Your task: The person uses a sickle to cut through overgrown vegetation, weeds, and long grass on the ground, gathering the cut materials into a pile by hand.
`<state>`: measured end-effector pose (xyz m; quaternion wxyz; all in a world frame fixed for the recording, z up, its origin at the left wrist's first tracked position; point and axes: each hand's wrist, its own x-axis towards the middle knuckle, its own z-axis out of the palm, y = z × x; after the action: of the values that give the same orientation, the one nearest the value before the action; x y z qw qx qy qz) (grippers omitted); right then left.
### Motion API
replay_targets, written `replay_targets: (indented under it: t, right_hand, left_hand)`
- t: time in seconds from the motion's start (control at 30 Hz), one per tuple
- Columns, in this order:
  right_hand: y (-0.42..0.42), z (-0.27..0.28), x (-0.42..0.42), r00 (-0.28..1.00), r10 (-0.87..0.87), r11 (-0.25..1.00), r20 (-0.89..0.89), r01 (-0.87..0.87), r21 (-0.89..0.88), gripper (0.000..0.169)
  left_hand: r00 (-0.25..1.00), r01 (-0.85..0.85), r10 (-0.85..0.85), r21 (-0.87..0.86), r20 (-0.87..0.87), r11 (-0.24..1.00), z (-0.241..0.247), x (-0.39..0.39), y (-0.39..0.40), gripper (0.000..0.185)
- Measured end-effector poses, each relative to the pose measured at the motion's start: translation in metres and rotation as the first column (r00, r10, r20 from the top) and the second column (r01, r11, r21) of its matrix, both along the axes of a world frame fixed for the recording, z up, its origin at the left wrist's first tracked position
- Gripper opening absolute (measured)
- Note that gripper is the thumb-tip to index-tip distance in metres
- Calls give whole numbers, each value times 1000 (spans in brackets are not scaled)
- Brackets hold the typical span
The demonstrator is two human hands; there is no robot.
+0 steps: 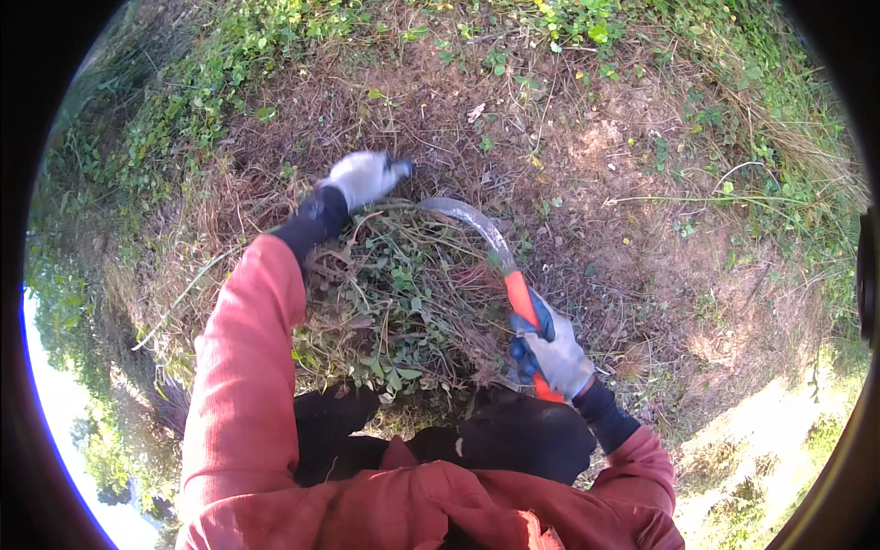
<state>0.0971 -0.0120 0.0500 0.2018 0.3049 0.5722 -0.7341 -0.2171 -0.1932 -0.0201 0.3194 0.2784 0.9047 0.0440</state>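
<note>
My right hand (553, 350), in a white glove with blue fingers, grips the orange handle of a sickle (496, 242). The curved metal blade arcs up and to the left, its end at the top edge of a heap of cut weeds (405, 295). My left hand (364, 177), gloved alike and slightly blurred, is at the heap's upper left, left of the blade's end. Its fingers point right, and whether they hold any stems cannot be made out. The heap of green leaves and dry stems lies between my forearms, just before my knees.
Bare reddish soil (598, 148) with dry stems stretches beyond the heap. Low green vines (199, 89) border it at the upper left and along the top. Taller grass (804, 151) stands at the right. A long thin stem (189, 292) lies left of my left sleeve.
</note>
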Motion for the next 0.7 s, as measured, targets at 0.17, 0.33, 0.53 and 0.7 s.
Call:
replay_targets:
  t: [0.17, 0.33, 0.53, 0.7]
  right_hand:
    - [3, -22, 0, 989, -142, 990, -31, 142, -10, 58]
    - [27, -1, -123, 962, 202, 969, -183, -168, 182, 46]
    - [52, -60, -29, 849, 522, 529, -78, -251, 810, 58]
    - [49, -32, 26, 916, 401, 688, -16, -289, 666, 62]
  left_hand:
    - [968, 105, -88, 62, -237, 993, 3, 62, -37, 31]
    - [945, 126, -110, 33, -308, 992, -1, 65, -38, 33]
    - [925, 132, -41, 219, -378, 967, 9, 79, -60, 30]
    - [971, 96, -82, 52, -223, 994, 34, 115, -59, 34]
